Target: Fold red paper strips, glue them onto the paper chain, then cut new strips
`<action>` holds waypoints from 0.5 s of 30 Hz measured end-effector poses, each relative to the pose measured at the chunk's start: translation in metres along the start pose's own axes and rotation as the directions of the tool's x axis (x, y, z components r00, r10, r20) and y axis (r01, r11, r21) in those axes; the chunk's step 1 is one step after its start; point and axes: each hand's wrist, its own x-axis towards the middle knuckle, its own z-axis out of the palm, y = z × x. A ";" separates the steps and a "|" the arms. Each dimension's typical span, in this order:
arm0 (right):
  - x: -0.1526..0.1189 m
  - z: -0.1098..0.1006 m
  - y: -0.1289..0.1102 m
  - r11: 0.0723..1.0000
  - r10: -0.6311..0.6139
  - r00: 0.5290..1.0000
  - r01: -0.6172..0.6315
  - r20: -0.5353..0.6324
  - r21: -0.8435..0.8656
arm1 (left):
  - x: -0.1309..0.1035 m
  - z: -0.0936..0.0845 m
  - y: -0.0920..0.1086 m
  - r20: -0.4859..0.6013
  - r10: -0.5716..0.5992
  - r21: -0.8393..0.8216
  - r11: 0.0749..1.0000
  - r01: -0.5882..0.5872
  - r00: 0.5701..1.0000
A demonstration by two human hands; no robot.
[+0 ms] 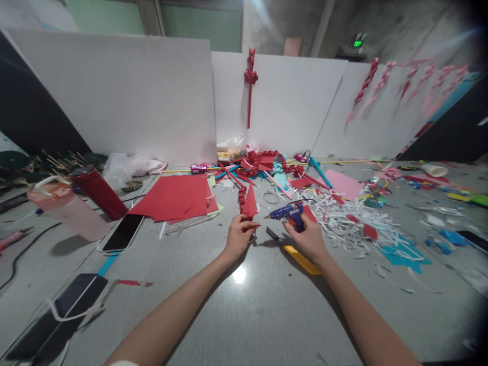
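In the middle of the table my left hand [240, 235] pinches a red paper piece at its near end. This red paper piece [250, 202] has a tall pointed part, with a curled red paper chain [242, 197] beside it. To the right, my right hand [307, 238] is wrapped round the handle of a blue glue gun [285, 211], whose nozzle points left toward the red paper. Just below the glue gun lies a yellow utility knife [302, 259], partly hidden by my right hand and wrist.
Red paper sheets [179, 195], a smartphone [124, 233], a pink bottle [72, 211] and a dark red bottle [99, 193] are on the left. White paper strips [339, 218] pile up at right. A white board [282, 101] stands behind, with a red paper ornament [250, 76] hanging on it.
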 end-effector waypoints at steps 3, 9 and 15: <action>0.002 -0.005 0.004 1.000 -0.021 0.996 0.019 0.084 0.021 | -0.002 -0.001 -0.002 0.022 0.049 0.015 0.999 -0.050 0.999; 0.004 -0.010 0.013 0.996 -0.085 0.977 0.079 0.197 0.036 | -0.003 -0.001 -0.006 0.074 0.128 0.071 0.989 -0.133 0.989; 0.004 -0.008 0.018 0.994 -0.107 0.966 0.102 0.234 0.034 | -0.003 -0.001 -0.006 0.082 0.152 0.083 0.984 -0.158 0.985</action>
